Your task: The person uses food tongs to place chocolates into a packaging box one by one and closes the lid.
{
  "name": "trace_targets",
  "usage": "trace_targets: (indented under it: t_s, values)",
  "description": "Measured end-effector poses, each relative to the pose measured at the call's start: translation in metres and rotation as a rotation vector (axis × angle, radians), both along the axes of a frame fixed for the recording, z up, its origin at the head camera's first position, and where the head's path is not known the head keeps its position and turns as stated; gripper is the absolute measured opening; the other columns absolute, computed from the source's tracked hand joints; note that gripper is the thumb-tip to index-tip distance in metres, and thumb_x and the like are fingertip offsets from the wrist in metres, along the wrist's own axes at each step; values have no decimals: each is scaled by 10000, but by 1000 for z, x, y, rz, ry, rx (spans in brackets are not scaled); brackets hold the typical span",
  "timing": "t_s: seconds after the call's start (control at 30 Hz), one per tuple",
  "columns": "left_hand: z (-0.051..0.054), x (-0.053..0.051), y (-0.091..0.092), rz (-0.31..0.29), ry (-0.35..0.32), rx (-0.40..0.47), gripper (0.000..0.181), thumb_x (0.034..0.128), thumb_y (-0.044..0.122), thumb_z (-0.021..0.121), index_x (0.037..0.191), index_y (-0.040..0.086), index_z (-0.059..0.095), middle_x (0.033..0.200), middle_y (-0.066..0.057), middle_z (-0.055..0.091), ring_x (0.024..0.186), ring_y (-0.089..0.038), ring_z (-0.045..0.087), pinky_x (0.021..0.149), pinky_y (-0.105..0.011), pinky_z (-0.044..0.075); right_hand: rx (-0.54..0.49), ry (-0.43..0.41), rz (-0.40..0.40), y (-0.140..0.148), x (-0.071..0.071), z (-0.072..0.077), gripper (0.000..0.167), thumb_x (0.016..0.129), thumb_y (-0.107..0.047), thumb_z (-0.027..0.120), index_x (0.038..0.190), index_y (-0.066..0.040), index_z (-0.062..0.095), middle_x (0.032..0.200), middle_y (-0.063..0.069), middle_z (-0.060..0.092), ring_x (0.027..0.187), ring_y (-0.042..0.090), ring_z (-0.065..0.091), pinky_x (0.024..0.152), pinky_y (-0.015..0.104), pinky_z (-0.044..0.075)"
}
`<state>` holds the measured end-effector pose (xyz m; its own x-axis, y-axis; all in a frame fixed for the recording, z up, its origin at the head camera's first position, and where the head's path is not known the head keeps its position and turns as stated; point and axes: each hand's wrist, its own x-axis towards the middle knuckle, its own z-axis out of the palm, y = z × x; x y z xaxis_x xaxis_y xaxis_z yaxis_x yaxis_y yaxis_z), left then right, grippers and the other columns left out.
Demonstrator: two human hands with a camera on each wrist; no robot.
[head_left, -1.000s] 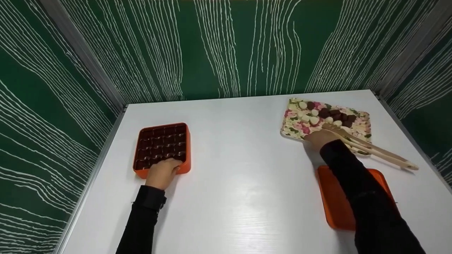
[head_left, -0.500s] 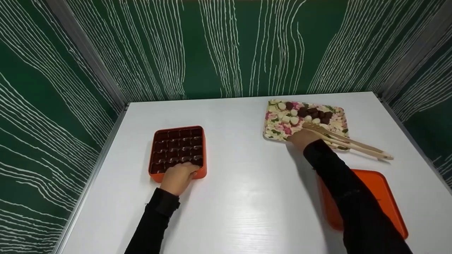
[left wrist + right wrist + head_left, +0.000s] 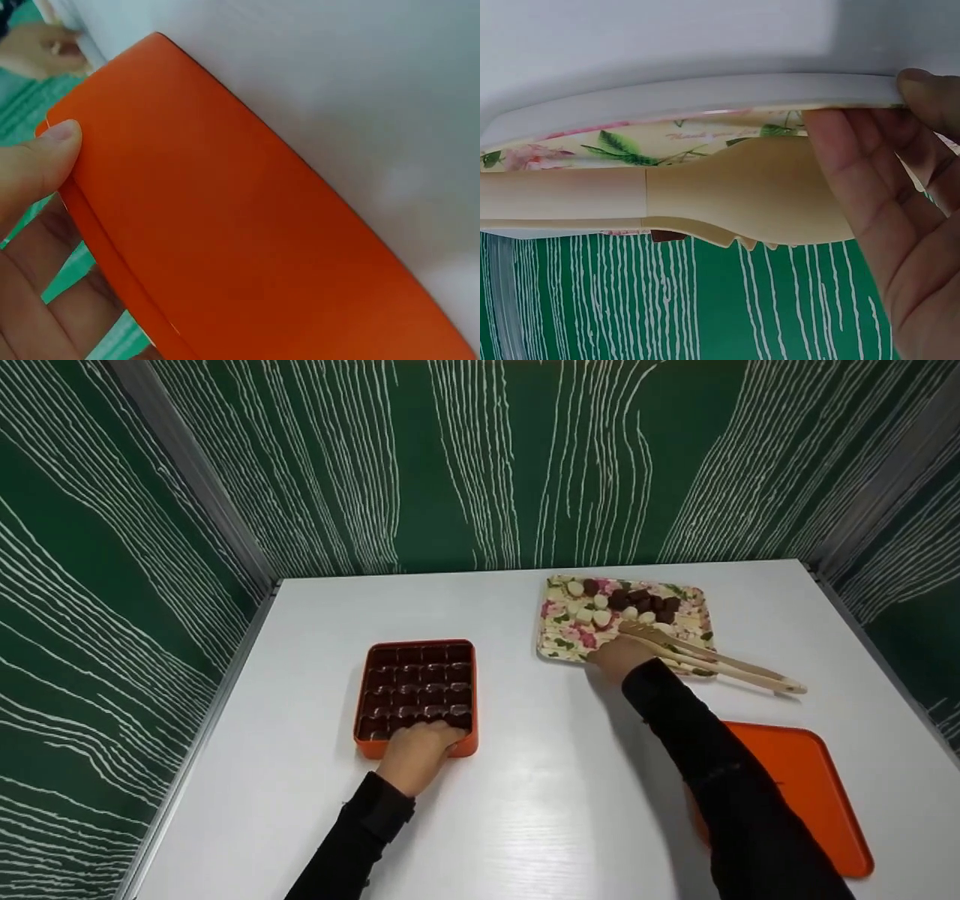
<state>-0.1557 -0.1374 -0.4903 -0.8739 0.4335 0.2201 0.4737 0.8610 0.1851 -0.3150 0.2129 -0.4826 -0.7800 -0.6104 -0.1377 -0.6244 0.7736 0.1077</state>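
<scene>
My left hand (image 3: 418, 756) grips the near wall of an orange square box (image 3: 468, 744) whose dark brown insert is divided into small compartments. In the left wrist view, the thumb presses the outside of the box wall (image 3: 225, 195) while fingers reach over its rim. My right hand (image 3: 621, 657) pinches the near edge of a floral tray (image 3: 556, 648), thumb outside and fingers inside. On that tray sit several white chocolates (image 3: 584, 616) and dark chocolates (image 3: 640, 598). Beige tongs (image 3: 750, 673) lie across the tray beside my right fingers, handles sticking out to the right.
An orange lid (image 3: 810, 795) lies at the front right, partly hidden under my right sleeve. White table surface (image 3: 517, 810) spreads between the arms. Green walls (image 3: 450, 472) with white lines stand behind and at both sides.
The box has slid right and slightly nearer with my left hand. The floral tray, chocolates and tongs have shifted left with my right hand, drawing tray and box closer together.
</scene>
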Motion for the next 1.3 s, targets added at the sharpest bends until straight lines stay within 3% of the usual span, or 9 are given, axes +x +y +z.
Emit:
trace_targets:
  t_s: [0.23, 0.4, 0.53, 0.63, 0.9, 1.0, 1.1, 1.2, 1.3]
  values:
    - [5, 10, 21, -72, -1, -116, 287, 942, 88, 674, 1189, 185, 782, 1092, -25, 764, 938, -250, 716, 686, -418, 616, -36, 6, 9, -9, -2, -2, 124, 968, 8, 583, 894, -18, 680, 732, 175, 638, 725, 361, 651, 728, 497, 581]
    - [8, 16, 38, -121, -40, -146, 313, 956, 96, 647, 1227, 201, 765, 1150, 0, 754, 979, -234, 710, 717, -402, 614, -23, -64, 14, -17, -6, 2, 138, 990, -29, 586, 1034, -14, 716, 870, 206, 696, 837, 392, 680, 807, 524, 580]
    - [10, 23, 52, -161, -59, -151, 322, 955, 109, 643, 1237, 214, 758, 1165, 20, 750, 974, -216, 708, 725, -375, 607, -58, -134, -48, -24, -11, 3, 225, 1009, -127, 554, 1070, -7, 736, 968, 230, 722, 922, 419, 686, 852, 545, 570]
    - [12, 28, 62, -195, -70, -160, 325, 958, 116, 641, 1244, 222, 753, 1162, 26, 748, 959, -199, 705, 730, -349, 601, -75, -128, -68, -28, -14, 2, 243, 999, -150, 543, 984, -4, 738, 928, 232, 722, 904, 425, 687, 830, 545, 577]
    - [15, 41, 79, -268, -92, -185, 342, 972, 153, 640, 1278, 272, 732, 1176, 64, 738, 951, -152, 695, 732, -305, 591, -2, -75, 34, -41, -21, -5, 229, 1012, -105, 554, 849, -51, 706, 771, 164, 672, 765, 367, 670, 769, 530, 590]
    - [16, 45, 83, -292, -106, -187, 343, 980, 184, 639, 1299, 281, 720, 1195, 76, 732, 970, -141, 693, 744, -297, 586, 21, -127, 30, -48, -22, -4, 303, 1023, -148, 563, 733, -107, 640, 705, 101, 617, 699, 312, 621, 763, 518, 575]
    - [16, 48, 87, -320, -108, -185, 347, 982, 211, 640, 1309, 299, 712, 1216, 94, 724, 982, -134, 692, 745, -284, 581, 34, -187, 2, -56, -21, -2, 432, 1048, -184, 530, 628, -173, 432, 608, 28, 436, 610, 220, 454, 697, 446, 490]
    - [17, 50, 91, -352, -114, -177, 349, 985, 218, 633, 1311, 317, 709, 1253, 107, 710, 1004, -132, 690, 754, -276, 578, 36, -201, -10, -61, -18, 0, 466, 1074, -187, 481, 646, -187, 297, 613, 11, 274, 612, 202, 304, 692, 433, 321]
    - [17, 52, 95, -377, -130, -163, 346, 989, 229, 620, 1308, 329, 708, 1277, 114, 699, 1032, -134, 685, 766, -280, 572, 27, -178, -19, -62, -16, -1, 457, 1086, -190, 466, 654, -179, 315, 623, 14, 253, 618, 210, 299, 704, 440, 290]
